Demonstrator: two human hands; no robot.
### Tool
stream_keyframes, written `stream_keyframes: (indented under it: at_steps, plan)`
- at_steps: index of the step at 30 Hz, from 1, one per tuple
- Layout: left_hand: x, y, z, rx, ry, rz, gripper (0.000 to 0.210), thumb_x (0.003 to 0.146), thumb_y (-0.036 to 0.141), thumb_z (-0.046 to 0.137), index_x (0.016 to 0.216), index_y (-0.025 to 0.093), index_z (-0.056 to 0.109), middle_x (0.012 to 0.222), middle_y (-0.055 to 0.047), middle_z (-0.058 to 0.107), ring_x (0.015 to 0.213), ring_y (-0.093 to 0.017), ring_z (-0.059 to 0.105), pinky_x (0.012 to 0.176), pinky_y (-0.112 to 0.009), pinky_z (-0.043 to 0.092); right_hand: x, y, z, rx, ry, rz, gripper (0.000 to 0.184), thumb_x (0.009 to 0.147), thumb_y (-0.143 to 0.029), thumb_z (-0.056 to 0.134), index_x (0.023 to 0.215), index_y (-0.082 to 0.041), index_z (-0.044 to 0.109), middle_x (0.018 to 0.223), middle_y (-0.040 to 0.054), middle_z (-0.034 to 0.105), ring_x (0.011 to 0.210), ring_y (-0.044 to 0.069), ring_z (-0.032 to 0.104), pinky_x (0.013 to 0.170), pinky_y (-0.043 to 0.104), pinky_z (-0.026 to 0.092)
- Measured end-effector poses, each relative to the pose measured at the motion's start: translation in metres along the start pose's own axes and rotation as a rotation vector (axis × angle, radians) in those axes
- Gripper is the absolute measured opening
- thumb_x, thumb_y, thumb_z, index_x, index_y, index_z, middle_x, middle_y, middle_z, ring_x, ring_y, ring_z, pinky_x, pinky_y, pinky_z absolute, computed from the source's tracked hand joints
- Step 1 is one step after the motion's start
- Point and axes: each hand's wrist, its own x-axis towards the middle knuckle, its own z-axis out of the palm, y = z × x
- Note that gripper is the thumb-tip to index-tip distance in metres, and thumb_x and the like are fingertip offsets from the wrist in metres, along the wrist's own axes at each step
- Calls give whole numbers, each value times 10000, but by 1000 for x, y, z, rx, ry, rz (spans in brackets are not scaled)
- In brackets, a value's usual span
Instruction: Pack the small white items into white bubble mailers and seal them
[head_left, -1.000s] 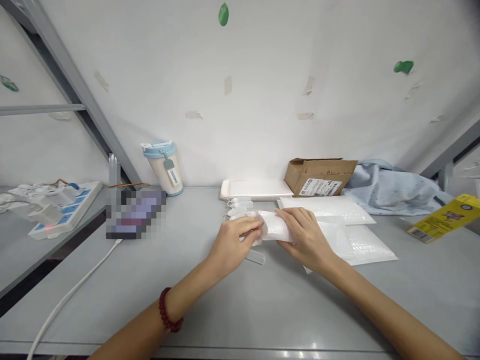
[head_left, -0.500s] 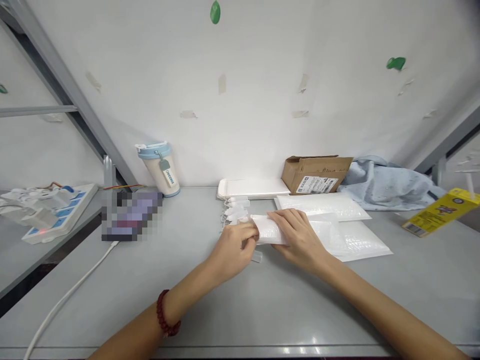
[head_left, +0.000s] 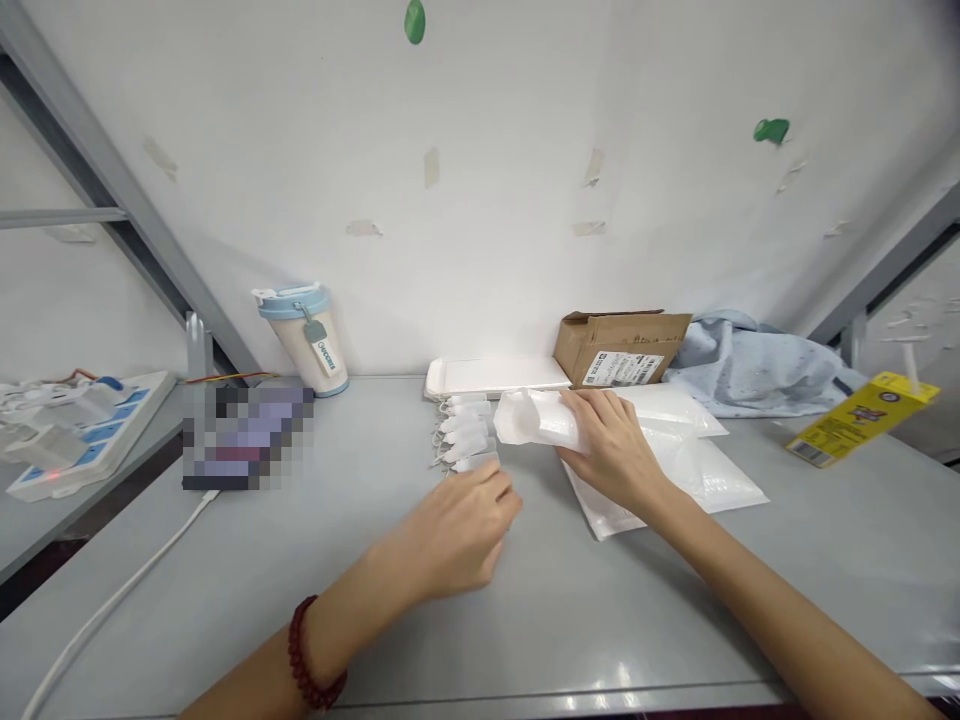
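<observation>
My right hand (head_left: 611, 440) is closed around a white bubble mailer (head_left: 551, 420), squeezed so that its mouth gapes toward the left. Below the row of small whitish pieces with thin loops (head_left: 466, 430) is my left hand (head_left: 461, 525), fingers curled down toward the tabletop. Whatever those fingers hold, if anything, is hidden under the hand. More flat white bubble mailers (head_left: 724, 475) lie overlapped under and behind my right hand.
At the back are a stack of white envelopes (head_left: 502, 376), a cardboard box (head_left: 622, 345) and a light blue cloth (head_left: 757, 365). A yellow drink carton (head_left: 862, 420) is at right. To the left are a tumbler (head_left: 311, 345), a blurred-out device (head_left: 251, 435) with a white cable, and a power strip (head_left: 97, 440).
My left hand has come off the mailer and moved down toward me. The mailer in my right hand is lifted, its mouth now opened out.
</observation>
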Motion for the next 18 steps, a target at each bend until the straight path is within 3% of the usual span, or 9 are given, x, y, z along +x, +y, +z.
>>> stream_keyframes:
  at_steps: [3,6,9,13,15,18]
  plan:
    - [-1,5,2,-3,-80,-7,199,715,39,419,791,156,561,839,-73,596,810,-208,540,631,-303,456,-1,-1,1,19,-16,0,470,750,-199,540,1201,-155,419,1100,131,540,1010,284,467,804,397,371]
    - [-2,1,-5,-203,-8,-35,207,743,68,465,882,167,583,862,-45,605,799,-171,551,667,-281,467,-1,-3,1,29,-37,-1,471,748,-190,544,1201,-155,419,1104,127,537,1017,276,465,823,397,368]
    - [-3,-5,-19,-470,289,-160,184,772,173,555,951,187,592,803,-6,607,676,-118,543,642,-248,475,-2,-5,2,32,-42,2,473,747,-181,540,1204,-163,417,1094,122,539,1018,274,467,826,400,369]
    - [-2,-10,-33,-741,767,-501,208,753,311,632,912,179,602,777,-9,618,652,-115,569,611,-239,507,-2,-8,1,58,-40,-22,504,746,-180,544,1228,-157,400,1097,127,537,1004,272,467,817,401,373]
    - [-1,-13,-35,-848,843,-590,229,740,332,647,903,177,602,831,-23,640,723,-132,600,639,-240,523,-3,-10,0,81,-43,-45,514,751,-187,542,1241,-153,390,1090,128,537,1002,271,468,815,403,376]
    - [2,-16,-31,-907,824,-631,238,720,335,665,889,177,609,860,-29,656,800,-150,617,702,-250,530,-3,-12,-3,121,-55,-71,529,760,-218,538,1260,-157,375,1089,130,531,1011,275,467,818,413,378]
